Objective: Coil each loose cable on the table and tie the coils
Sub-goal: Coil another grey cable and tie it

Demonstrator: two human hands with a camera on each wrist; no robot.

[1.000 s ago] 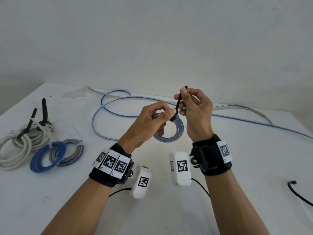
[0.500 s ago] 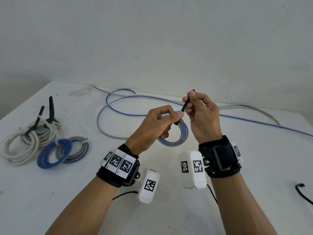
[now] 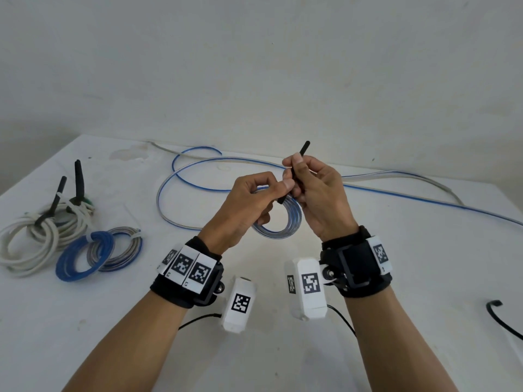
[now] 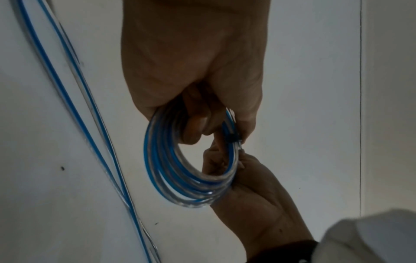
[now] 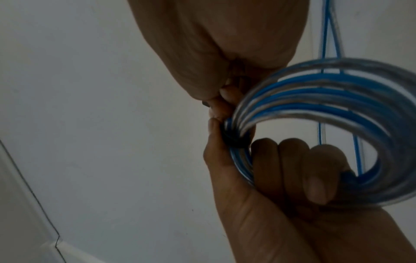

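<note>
A small coil of clear-and-blue cable hangs above the table, held up by both hands. My left hand grips the coil, its fingers curled through the ring and the thumb on top. A black tie wraps the coil where the hands meet. My right hand pinches the tie's free end, which sticks up past the fingertips. The wrapped part of the tie shows dark against the strands in the right wrist view.
A long loose clear-and-blue cable loops across the far side of the white table. At the left lie a white coil, a blue coil and a grey coil, all tied. A black cable end lies at the right edge.
Both hands have stayed together with the coil and shifted slightly. The right hand has drawn the tie's free end up a little.
</note>
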